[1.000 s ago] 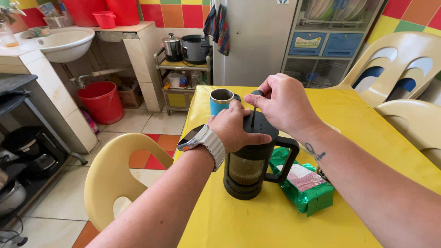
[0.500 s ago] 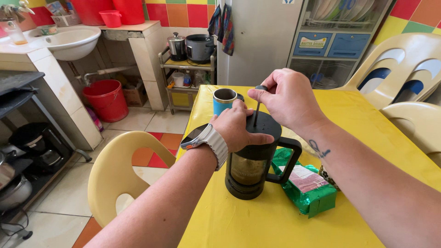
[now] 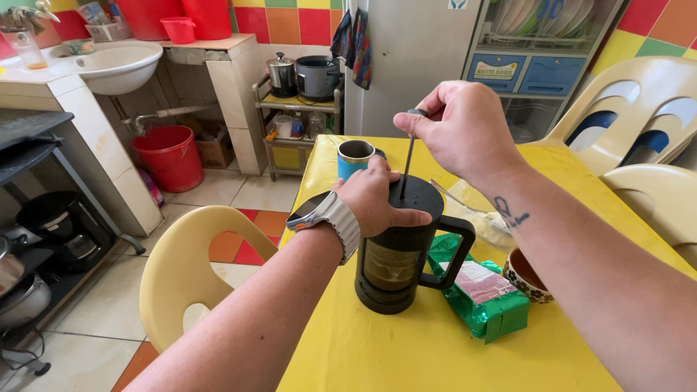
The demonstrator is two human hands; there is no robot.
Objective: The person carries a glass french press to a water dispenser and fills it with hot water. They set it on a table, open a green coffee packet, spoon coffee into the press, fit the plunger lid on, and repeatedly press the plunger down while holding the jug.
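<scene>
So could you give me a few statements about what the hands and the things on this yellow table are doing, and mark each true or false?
1. The left hand rests on the lid of the black French press. True.
2. The right hand holds the plunger knob raised above the lid. True.
3. The blue mug lies tipped on its side. False: it stands upright behind the press.
4. The green packet is in the left hand. False: it lies on the table beside the press.
</scene>
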